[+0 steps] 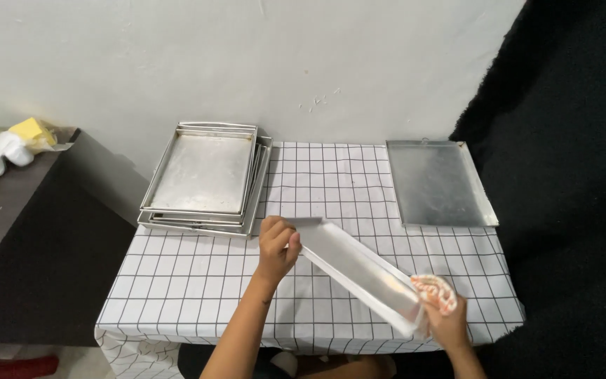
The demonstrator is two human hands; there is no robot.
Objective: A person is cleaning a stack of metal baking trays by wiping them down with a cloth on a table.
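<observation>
you hold a metal tray point(359, 270) tilted over the checked surface point(198, 281), wiping it.

your left hand point(277, 245) is closed around the tray's far corner; your right hand point(447, 319) presses a bunched patterned cloth point(435, 291) against its near end. judging from the layout, one flat tray point(440, 184) lies alone at the right by the wall, perhaps done, while a stack of trays point(205, 179) at the left looks untouched.
</observation>
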